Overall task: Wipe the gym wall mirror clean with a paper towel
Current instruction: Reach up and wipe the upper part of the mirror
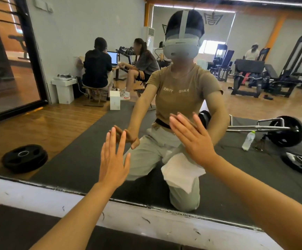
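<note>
The gym wall mirror (61, 127) fills most of the view and shows my kneeling reflection. My left hand (113, 159) lies flat against the glass with straight, spread fingers and holds nothing. My right hand (191, 139) is also flat on the glass, fingers straight and pointing up-left. The heel of its palm presses a white paper towel (182, 171) against the mirror. Most of the crumpled towel sticks out below the hand, low on the glass.
The mirror's lower edge (92, 194) meets a scuffed white wall strip (146, 222), with a dark floor mat (11, 230) below it. Reflected in the glass are a weight plate (24, 157), a barbell (283, 130), a bottle (248, 140), gym machines and seated people.
</note>
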A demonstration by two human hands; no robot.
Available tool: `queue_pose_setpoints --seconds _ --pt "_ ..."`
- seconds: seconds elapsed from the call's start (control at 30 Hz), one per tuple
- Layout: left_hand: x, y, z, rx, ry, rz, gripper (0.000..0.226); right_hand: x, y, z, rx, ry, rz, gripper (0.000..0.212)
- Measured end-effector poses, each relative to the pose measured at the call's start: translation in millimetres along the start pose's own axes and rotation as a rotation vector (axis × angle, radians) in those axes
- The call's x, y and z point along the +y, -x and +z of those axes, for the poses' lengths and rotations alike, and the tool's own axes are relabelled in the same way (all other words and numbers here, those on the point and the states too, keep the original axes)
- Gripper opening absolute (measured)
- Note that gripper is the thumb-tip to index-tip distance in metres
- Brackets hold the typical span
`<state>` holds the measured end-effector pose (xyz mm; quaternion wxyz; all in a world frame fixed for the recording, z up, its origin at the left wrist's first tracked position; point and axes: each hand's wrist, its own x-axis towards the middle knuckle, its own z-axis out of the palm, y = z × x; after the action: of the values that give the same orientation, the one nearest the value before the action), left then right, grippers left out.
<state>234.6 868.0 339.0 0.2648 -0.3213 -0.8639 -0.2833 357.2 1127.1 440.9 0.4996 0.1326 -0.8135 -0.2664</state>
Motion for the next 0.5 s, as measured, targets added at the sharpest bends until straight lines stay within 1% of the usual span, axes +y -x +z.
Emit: queue_pose_setpoints --seconds 0.03,0.07,0.13,0.2,0.23,0.33,0.4,0.5 --pt "1 3 2 -0.003 0.011 -0.022 0.085 -6 14 9 -0.034 0.049 -0.093 0.052" --pt "4 7 3 -0.002 0.026 -0.042 0.082 -11 25 14 -0.061 0.068 -0.129 0.051" --pt "14 16 8 -0.01 0.062 -0.042 0.074 -22 28 13 -0.051 0.065 -0.061 0.047" --pt "23 28 16 -0.06 0.056 -0.024 0.07 -34 29 14 -0.041 0.049 0.015 0.049" --pt "25 33 20 -0.097 0.032 -0.014 0.071 -41 35 15 -0.069 0.046 0.014 0.052" --pt "23 38 22 -0.184 -0.017 0.009 0.073 -68 67 19 -0.212 -0.043 -0.099 0.068" --pt "21 38 18 -0.198 -0.04 0.049 0.076 -87 94 19 -0.324 -0.088 -0.151 0.068" --pt "15 49 14 -0.236 -0.088 0.126 0.078 -110 122 13 -0.461 -0.133 -0.151 0.063"
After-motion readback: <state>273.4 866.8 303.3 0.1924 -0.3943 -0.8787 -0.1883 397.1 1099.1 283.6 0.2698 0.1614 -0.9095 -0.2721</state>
